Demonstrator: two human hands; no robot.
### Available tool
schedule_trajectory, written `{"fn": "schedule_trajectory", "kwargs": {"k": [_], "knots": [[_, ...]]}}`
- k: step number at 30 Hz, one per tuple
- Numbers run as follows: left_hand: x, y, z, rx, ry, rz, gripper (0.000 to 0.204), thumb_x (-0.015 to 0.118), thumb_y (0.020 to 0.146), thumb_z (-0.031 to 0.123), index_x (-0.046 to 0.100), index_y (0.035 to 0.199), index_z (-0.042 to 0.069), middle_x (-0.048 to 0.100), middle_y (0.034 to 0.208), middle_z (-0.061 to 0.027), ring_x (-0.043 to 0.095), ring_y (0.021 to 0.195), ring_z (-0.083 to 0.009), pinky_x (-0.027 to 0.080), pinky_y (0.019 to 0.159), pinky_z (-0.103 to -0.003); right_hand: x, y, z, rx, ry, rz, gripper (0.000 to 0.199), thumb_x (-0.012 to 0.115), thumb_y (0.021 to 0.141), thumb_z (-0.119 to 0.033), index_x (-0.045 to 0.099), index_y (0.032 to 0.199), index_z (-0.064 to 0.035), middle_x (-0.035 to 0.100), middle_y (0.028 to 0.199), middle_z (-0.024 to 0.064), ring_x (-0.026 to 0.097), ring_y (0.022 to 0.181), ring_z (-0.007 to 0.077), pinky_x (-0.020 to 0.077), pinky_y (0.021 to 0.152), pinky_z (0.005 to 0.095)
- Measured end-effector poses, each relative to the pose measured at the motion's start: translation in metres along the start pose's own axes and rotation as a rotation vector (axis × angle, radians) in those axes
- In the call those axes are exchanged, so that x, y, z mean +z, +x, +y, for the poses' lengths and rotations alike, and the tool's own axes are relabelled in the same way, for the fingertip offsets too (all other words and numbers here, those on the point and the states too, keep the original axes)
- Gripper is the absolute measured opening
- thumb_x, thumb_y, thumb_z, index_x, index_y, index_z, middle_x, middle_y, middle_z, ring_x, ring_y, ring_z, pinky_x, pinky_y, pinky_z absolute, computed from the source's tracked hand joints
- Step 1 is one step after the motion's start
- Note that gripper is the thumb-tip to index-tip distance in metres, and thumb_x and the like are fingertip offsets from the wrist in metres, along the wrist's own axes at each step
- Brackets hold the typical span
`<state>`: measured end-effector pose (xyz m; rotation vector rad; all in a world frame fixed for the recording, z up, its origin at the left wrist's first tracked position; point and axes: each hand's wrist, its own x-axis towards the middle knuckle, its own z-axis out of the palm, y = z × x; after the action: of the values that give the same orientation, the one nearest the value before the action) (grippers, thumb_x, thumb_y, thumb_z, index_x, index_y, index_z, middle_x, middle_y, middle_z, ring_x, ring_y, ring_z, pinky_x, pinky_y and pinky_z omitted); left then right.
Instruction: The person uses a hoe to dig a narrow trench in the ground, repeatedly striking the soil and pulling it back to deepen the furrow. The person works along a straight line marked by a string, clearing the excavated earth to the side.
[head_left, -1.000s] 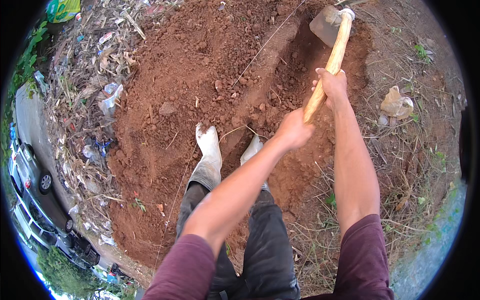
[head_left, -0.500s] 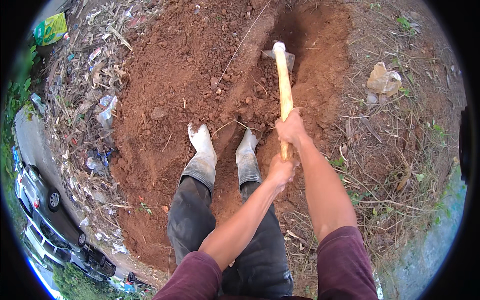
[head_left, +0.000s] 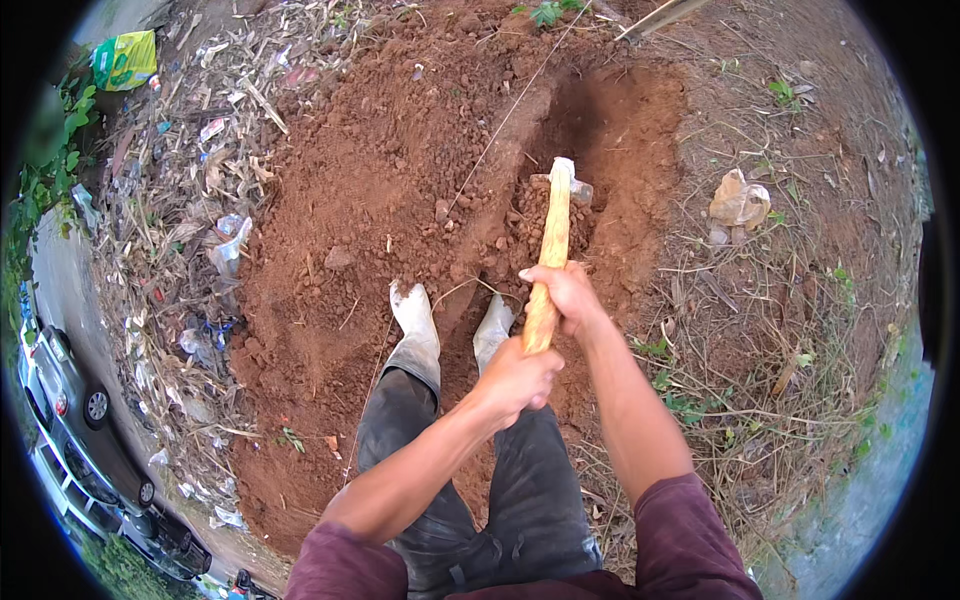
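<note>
Both my hands are wrapped round the pale wooden handle of a hoe [head_left: 553, 235]. My left hand [head_left: 517, 378] grips the butt end, nearest my body. Farther up the handle, my right hand [head_left: 566, 297] is closed on it. The hoe's metal blade [head_left: 580, 191] is at the far end, down among loose soil in a trench [head_left: 628, 150] of reddish-brown earth. Its lower edge is hidden by the handle and soil. My boots [head_left: 414, 315], pale and muddy, stand on dug earth just short of the trench.
A thin string [head_left: 510, 112] runs across the soil left of the trench. A crumpled tan bag [head_left: 739, 203] lies on the right bank among dry grass. Dry stalks and litter [head_left: 215, 170] cover the left side. Parked cars [head_left: 85, 400] stand beyond. A wooden piece [head_left: 660, 17] juts in at the top.
The hoe has come back toward me, its blade nearer my boots. Both hands have drawn closer to my body, and the view has tilted slightly farther ahead.
</note>
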<state>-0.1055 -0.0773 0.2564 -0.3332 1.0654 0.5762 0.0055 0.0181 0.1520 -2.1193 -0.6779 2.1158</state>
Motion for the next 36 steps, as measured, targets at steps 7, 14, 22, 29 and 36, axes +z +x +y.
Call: {"fn": "schedule_trajectory", "kwargs": {"k": [7,14,22,29,36], "knots": [[-0.165,-0.245,-0.031,-0.125,0.823,0.374,0.033,0.079,0.087,0.016,0.064,0.111,0.001,0.063,0.083,0.0007,0.058,0.069,-0.0102,0.050,0.061,-0.029,0.152,-0.096,0.035,0.127,0.717,-0.137,0.020,0.074,0.091,-0.005,0.054,0.092,-0.0017,0.062,0.073,0.0095,0.068,0.061,0.0241,0.0601,0.056,0.0410],[-0.241,-0.235,-0.068,0.188,1.315,0.611,0.026,0.073,0.079,0.012,0.061,0.097,0.000,0.067,0.077,-0.0268,0.071,0.076,-0.0444,0.056,0.070,-0.047,0.198,-0.116,0.075,0.099,0.660,-0.116,0.031,0.080,0.086,-0.005,0.054,0.100,0.0002,0.066,0.078,0.0097,0.067,0.059,0.0191,0.0556,0.052,0.0327],[-0.046,0.089,0.045,0.571,1.093,0.164,0.045,0.068,0.088,0.024,0.056,0.123,-0.003,0.069,0.103,-0.0270,0.070,0.095,-0.0413,0.055,0.086,-0.047,-0.014,0.070,-0.124,-0.390,0.180,0.415,0.044,0.073,0.094,-0.005,0.046,0.126,0.0041,0.064,0.087,0.0116,0.062,0.062,0.0173,0.0587,0.054,0.0312],[0.029,0.239,0.009,0.406,0.447,0.143,0.025,0.066,0.089,0.008,0.058,0.111,0.001,0.063,0.081,-0.0108,0.062,0.061,-0.0204,0.050,0.054,-0.039,-0.053,0.166,-0.060,-0.238,-0.585,0.377,0.052,0.070,0.093,-0.021,0.048,0.127,0.0112,0.070,0.105,0.0269,0.074,0.074,0.0274,0.0632,0.067,0.0363],[-0.018,0.190,-0.084,0.312,0.403,0.277,0.026,0.066,0.088,0.003,0.056,0.111,0.004,0.056,0.076,-0.0012,0.049,0.052,-0.0120,0.039,0.046,-0.031,-0.037,0.126,0.035,-0.136,-0.515,0.279,0.057,0.069,0.092,-0.019,0.040,0.124,0.0173,0.070,0.100,0.0313,0.074,0.069,0.0322,0.0620,0.063,0.0412]]}}
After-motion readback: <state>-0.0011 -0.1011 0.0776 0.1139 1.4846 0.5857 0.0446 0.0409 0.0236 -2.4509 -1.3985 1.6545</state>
